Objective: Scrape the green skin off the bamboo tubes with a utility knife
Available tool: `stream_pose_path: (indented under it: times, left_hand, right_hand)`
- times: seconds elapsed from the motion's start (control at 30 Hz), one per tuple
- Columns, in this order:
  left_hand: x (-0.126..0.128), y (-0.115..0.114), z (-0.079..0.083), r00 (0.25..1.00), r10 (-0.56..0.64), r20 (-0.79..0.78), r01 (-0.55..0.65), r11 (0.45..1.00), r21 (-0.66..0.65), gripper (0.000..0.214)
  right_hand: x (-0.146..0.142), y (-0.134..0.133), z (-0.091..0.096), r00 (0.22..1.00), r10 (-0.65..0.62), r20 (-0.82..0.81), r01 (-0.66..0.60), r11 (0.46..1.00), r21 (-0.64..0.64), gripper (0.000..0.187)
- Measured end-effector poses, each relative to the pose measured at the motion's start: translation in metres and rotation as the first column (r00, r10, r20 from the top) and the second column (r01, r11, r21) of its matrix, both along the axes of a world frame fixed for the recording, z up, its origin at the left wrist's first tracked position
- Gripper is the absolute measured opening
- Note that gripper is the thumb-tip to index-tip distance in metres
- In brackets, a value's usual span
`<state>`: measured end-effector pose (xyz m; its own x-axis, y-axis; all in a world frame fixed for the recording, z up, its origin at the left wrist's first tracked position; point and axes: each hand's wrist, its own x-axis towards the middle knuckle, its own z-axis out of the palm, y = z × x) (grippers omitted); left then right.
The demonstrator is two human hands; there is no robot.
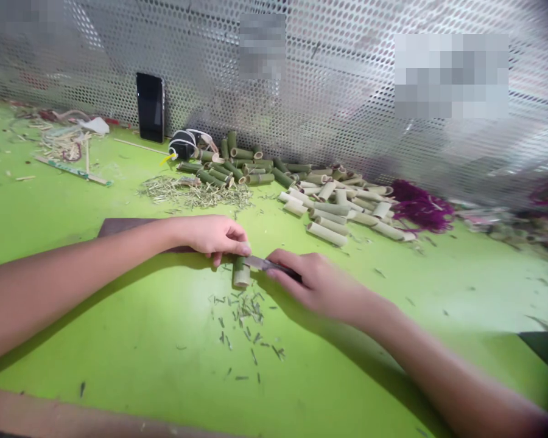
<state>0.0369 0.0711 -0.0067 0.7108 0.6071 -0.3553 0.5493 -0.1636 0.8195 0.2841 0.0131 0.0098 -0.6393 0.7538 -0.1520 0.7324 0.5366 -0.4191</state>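
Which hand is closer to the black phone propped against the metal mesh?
Left. The left hand is in front of the phone and to its right, gripping a bamboo tube; the right hand lies farther right, holding a knife.

Matt bamboo tube (241, 272), metal blade (261, 263)

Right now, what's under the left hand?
The left hand grips a green bamboo tube over the green tabletop. A dark sheet lies under the forearm; the part the forearm covers can't be seen.
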Motion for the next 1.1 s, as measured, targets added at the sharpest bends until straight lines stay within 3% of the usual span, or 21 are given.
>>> stream_pose_path:
  times: [0.13, 0.4, 0.7, 0.9, 1.1]
  left_hand:
    - [0.001, 0.0, -0.004, 1.0, 0.005, 0.002, -0.005, 0.999, 0.04, 0.022]
    - [0.005, -0.001, -0.007, 0.999, 0.025, -0.035, -0.022, 0.995, 0.094, 0.031]
    - [0.007, -0.001, -0.006, 0.999, 0.045, 0.002, -0.045, 0.999, 0.025, 0.032]
    - [0.004, 0.001, -0.006, 0.999, 0.05, 0.007, -0.05, 0.999, 0.006, 0.031]
    - [0.004, -0.001, -0.004, 0.998, 0.056, -0.02, -0.056, 0.998, 0.029, 0.031]
  right_hand:
    - [-0.012, -0.003, -0.005, 0.993, -0.019, 0.118, 0.005, 0.993, 0.117, 0.033]
    - [-0.015, -0.007, -0.004, 0.995, 0.017, 0.101, -0.034, 0.986, 0.162, 0.029]
    - [-0.012, 0.001, -0.007, 0.997, 0.078, 0.013, -0.079, 0.995, 0.059, 0.029]
    - [0.0, -0.009, -0.001, 0.973, 0.224, -0.048, -0.227, 0.972, -0.067, 0.038]
    - [-0.001, -0.006, -0.008, 0.997, 0.067, 0.035, -0.073, 0.974, 0.213, 0.036]
